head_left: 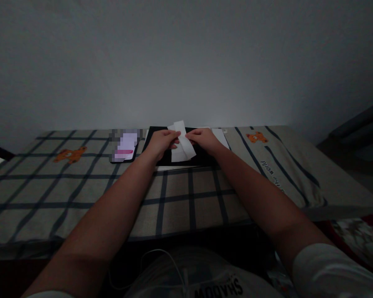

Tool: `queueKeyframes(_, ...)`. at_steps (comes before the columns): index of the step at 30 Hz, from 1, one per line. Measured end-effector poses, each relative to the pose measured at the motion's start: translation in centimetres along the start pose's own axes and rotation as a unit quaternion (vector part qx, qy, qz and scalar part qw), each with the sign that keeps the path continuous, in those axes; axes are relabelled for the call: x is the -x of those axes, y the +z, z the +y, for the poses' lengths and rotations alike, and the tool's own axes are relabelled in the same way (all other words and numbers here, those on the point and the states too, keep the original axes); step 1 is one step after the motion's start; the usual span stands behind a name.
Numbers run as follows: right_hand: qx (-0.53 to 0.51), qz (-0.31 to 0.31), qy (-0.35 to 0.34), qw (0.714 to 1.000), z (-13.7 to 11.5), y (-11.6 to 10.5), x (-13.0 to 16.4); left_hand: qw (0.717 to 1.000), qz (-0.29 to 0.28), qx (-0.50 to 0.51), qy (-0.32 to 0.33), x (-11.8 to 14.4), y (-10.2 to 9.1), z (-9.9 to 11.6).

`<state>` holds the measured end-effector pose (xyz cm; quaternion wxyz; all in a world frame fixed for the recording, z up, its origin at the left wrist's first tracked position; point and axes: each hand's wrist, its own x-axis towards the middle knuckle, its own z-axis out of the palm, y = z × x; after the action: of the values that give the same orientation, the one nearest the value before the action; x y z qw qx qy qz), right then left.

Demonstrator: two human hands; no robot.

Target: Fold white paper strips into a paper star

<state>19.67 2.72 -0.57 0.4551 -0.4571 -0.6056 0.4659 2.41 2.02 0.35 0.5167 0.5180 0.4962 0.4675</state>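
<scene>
A piece of folded white paper (182,145), made of overlapping strips, is held up between my two hands. My left hand (162,142) pinches its left side between thumb and fingers. From the right, my right hand (204,139) grips the other edge with closed fingertips. Beneath the paper lies a flat black sheet or board (202,160), partly covered by my hands. White sheet material (220,135) shows from under its right side.
A phone (126,147) with a lit, partly blurred screen lies left of the black sheet. A checked tablecloth (177,198) with bear prints covers the table. A grey wall (186,62) stands directly behind. A white cable (161,251) hangs near my lap.
</scene>
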Motion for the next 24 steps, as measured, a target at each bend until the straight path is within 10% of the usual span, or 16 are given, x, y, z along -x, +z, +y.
queueKeyframes(24,-0.012,0.000,0.004,1.000,0.3,-0.1,-0.3,0.999,-0.020,-0.010,-0.030,0.2,0.2,-0.1)
